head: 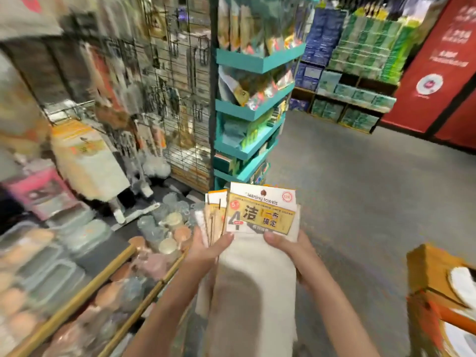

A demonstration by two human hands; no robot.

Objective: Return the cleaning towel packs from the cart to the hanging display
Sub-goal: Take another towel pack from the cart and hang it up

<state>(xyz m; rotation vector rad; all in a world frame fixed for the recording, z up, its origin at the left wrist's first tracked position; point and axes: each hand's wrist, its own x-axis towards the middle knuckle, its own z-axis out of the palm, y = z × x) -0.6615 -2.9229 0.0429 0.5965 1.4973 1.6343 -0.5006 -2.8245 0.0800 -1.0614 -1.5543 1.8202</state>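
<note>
The left hand (206,249) grips a fanned stack of cream cleaning towel packs with yellow-and-white card headers (260,215), thumb curled over the front at the lower left of the header. The right hand (291,249) pinches the lower right of the front header, thumb on top, its other fingers curled behind the towel. The packs are held upright in mid-air, the cream cloth hanging down between both forearms.

To the left, a wood-edged display shelf (113,269) carries clear lidded plastic boxes (51,274) and small glass jars with round lids (167,228); their contents cannot be told through the blur. Behind stands a black wire grid rack (185,99) with hanging goods. A teal tiered shelf unit (255,109) holds coloured packets. At the right edge, an orange cardboard box (438,274) holds white items.
</note>
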